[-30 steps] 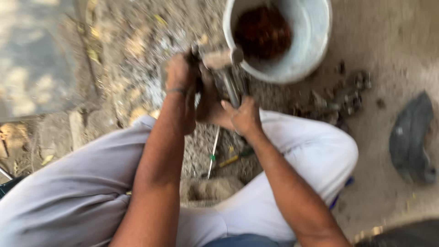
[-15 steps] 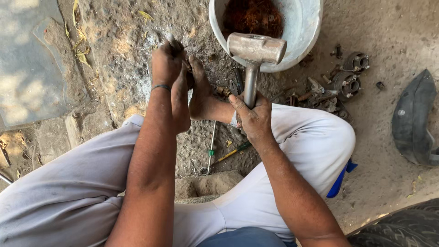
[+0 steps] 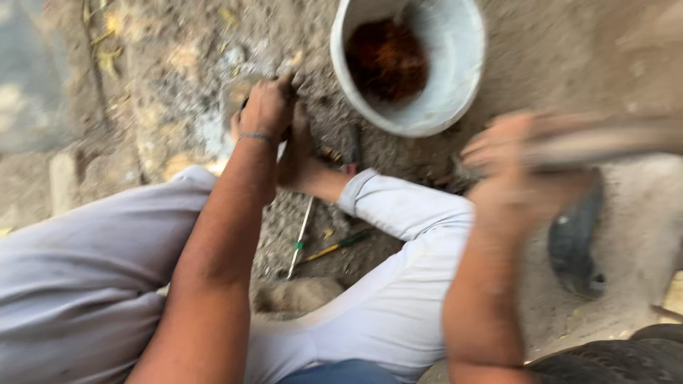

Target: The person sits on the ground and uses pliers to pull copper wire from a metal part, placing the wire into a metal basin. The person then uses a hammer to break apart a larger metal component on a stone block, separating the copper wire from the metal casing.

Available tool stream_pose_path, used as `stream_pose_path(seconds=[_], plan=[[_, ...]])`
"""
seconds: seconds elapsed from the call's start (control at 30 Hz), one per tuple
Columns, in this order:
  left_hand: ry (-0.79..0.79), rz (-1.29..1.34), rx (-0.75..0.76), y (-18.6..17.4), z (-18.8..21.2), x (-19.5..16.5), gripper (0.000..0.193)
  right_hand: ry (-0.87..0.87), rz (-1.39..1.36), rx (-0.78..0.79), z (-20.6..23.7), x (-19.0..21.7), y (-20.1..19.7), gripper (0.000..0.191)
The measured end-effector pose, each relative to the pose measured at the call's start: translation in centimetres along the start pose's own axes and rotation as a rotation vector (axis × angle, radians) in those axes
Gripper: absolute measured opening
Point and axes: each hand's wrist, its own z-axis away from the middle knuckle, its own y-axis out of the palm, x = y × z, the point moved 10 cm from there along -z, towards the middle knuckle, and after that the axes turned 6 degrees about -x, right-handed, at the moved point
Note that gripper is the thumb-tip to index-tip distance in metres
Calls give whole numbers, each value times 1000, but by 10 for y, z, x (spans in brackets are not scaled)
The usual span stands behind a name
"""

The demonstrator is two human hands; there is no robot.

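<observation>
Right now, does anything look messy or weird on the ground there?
Yes. A thin metal rod and a green-and-yellow tool lie loose on the gravel between the legs. The white bucket holds only a rusty brown clump. The right hand is a blur, so what it grips is unclear.

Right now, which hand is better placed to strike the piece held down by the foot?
Probably the right hand: it is raised, motion-blurred, gripping the hammer handle. The left hand is low on the ground beside the foot, steadying something hidden under it.

The right hand (image 3: 523, 167) has swung the hammer (image 3: 605, 142) up and out to the right, away from the bucket (image 3: 455, 107), now blurred.
</observation>
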Motion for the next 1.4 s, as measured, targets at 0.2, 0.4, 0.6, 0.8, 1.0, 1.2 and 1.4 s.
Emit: stream_pose_path(seconds=[0.2,0.4,0.6,0.8,1.0,1.2,1.4], plan=[[10,-13,22,-5,-3,-10,27,-119,-148,-26,-115,89,5,19],[-69,-13,33,-16,10,-1,22,517,477,479,82,-97,188,28],[-118,65,-31,-22,5,-4,34,951,342,459,187,-178,76,26],[-161,357,-218,-41,0,22,16,418,200,295,146,-82,52,24],[3,138,-195,-36,1,9,18,623,-41,230,149,-92,64,25],[-40,161,-125,-30,15,-1,17,761,-90,151,166,-109,52,19],[-154,-32,8,-29,14,-15,31,502,-170,96,68,-11,62,18]])
